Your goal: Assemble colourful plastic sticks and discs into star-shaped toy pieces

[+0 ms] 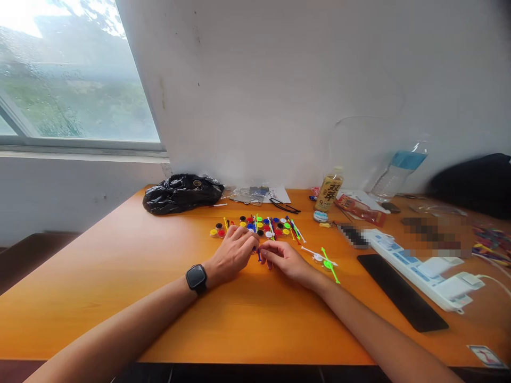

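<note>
Near the middle of the table, my left hand (236,251), with a black watch on the wrist, has its fingers curled down and closed. Thumb and fingers of my right hand (286,261) are pinched close beside it. A small blue plastic arrow (259,255) shows between the two hands, gripped at the fingertips and partly hidden by them. Just behind lie several round pieces in red, yellow, black, white and green, with thin arrows (295,230) among them. Right of my right hand rest a green arrow (329,264) and a white arrow (318,257), each with a round piece.
A black plastic bag (181,194) sits at the back left. Toward the right stand a yellow-labelled bottle (329,192) and a large clear bottle (399,171). A white power strip (415,271) and a flat black slab (401,291) lie at the right.
</note>
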A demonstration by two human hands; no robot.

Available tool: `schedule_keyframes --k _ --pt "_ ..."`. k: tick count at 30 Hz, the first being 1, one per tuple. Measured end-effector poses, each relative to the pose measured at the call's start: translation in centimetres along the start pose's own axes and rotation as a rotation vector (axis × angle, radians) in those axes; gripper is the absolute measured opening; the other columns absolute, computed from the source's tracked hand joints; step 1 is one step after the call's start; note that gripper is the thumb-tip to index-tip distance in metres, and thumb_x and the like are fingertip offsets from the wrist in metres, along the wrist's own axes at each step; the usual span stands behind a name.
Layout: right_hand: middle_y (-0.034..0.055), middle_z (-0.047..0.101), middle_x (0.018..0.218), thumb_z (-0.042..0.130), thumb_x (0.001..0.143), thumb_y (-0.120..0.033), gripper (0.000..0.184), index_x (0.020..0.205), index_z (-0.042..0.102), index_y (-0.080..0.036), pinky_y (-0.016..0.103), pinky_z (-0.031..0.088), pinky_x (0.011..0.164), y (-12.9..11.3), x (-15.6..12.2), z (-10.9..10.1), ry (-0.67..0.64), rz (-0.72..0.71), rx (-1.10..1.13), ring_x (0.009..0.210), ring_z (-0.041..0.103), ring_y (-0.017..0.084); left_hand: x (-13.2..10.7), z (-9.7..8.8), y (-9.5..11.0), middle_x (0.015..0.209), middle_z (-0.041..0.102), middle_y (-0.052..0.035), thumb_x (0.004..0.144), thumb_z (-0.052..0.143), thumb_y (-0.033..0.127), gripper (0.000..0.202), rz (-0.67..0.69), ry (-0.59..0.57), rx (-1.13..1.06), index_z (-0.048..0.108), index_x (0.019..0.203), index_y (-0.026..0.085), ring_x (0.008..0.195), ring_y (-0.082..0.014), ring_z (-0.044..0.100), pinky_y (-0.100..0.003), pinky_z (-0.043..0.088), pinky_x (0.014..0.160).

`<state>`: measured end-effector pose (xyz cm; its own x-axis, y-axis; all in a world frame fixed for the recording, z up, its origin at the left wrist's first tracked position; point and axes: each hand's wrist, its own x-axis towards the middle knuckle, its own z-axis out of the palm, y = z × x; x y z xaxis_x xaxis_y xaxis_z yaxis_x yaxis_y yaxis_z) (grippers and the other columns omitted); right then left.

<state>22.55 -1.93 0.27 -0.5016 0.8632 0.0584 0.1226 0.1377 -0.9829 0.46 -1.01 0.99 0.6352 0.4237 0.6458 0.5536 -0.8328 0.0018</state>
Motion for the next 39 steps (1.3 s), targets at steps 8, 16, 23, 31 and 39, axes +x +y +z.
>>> schedule_keyframes --k 8,16,23,31,39 --pt "-0.0016 0.064 0.076 0.074 0.089 -0.055 0.038 0.088 0.062 -0.019 0.023 0.036 0.052 -0.3 -0.3 0.8 0.038 0.155 0.22 0.056 0.049 0.008 -0.3 0.5 0.2 0.116 0.071 -0.0083 0.1 0.05 0.009 0.013 0.052 0.046 -0.058 0.054 0.102 0.021 0.1 -0.0234 0.055 -0.042 0.038 0.093" --pt "-0.0036 0.067 0.074 0.068 0.082 -0.042 0.026 0.087 0.051 -0.022 0.022 0.033 0.039 -0.2 0.2 -0.1 0.252 0.132 0.133 0.042 0.054 0.009 -0.1 -0.1 -0.3 0.09 0.062 -0.0073 0.105 0.037 0.025 0.019 -0.066 -0.134 -0.372 0.054 0.096 0.02 0.08 -0.021 0.053 -0.036 0.043 0.077" --pt "-0.0062 0.053 0.07 0.064 0.082 -0.037 0.019 0.09 0.055 -0.021 0.022 0.031 0.048 -1.0 0.0 -0.3 0.305 0.115 0.199 0.048 0.043 0.007 -0.4 1.8 -0.8 0.103 0.069 -0.0074 0.099 0.059 0.028 0.017 -0.394 -0.188 -0.791 0.069 0.107 0.018 0.09 -0.0187 0.061 -0.03 0.049 0.081" --pt "-0.007 0.034 0.066 0.062 0.086 -0.041 0.026 0.08 0.046 -0.022 0.027 0.012 0.05 -1.2 -0.1 -0.6 0.262 0.111 0.267 0.054 0.022 0.009 -0.7 2.9 -0.5 0.096 0.075 -0.0095 0.082 0.084 0.04 0.037 -0.675 -0.23 -1.109 0.078 0.105 0.012 0.084 -0.0189 0.066 -0.03 0.053 0.077" --pt "-0.0074 0.032 0.065 0.065 0.089 -0.052 0.035 0.082 0.045 -0.023 0.027 0.013 0.052 -1.4 -0.1 -0.5 0.267 0.096 0.194 0.055 0.021 0.011 -0.8 3.3 -0.9 0.111 0.076 -0.0131 0.079 0.088 0.043 0.047 -0.736 -0.176 -1.181 0.079 0.114 0.013 0.099 -0.023 0.07 -0.033 0.057 0.088"
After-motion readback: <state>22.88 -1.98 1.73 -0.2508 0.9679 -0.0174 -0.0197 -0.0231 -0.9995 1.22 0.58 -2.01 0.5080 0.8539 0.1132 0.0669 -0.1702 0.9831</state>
